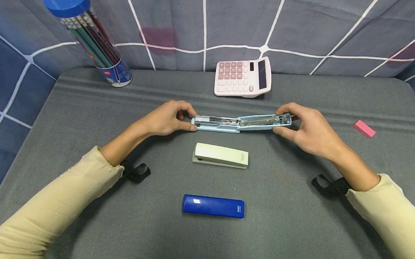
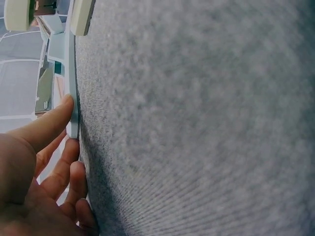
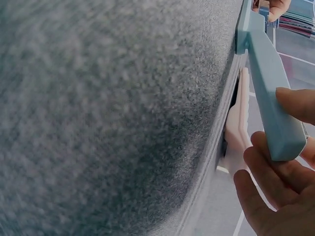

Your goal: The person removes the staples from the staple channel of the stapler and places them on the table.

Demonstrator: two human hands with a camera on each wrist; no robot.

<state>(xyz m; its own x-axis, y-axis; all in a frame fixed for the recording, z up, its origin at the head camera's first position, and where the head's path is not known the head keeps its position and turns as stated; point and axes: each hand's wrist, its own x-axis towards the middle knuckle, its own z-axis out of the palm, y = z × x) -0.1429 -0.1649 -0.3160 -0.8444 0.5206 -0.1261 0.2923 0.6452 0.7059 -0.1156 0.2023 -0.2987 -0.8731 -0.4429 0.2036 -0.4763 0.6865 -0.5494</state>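
Note:
A light blue stapler (image 1: 220, 127) is swung wide, its base and top arm almost in one line with the metal inside showing. My left hand (image 1: 165, 118) pinches the base's left end between thumb and fingers, low over the table. At the other end my right hand (image 1: 311, 130) grips the tip of the top arm, thumb on the near side. The right wrist view shows that arm (image 3: 270, 83) slanting up off the cloth. Just nearer to me lies a pale green stapler (image 1: 221, 155), closed. A dark blue stapler (image 1: 213, 206) lies nearer still.
Behind the light blue stapler stands a pink calculator (image 1: 243, 77) by the curtain. A pink eraser (image 1: 364, 129) lies right of my right hand. At the back left is a tall pencil tub (image 1: 116, 72) with a blue lid. Grey cloth (image 1: 287, 229) covers the table.

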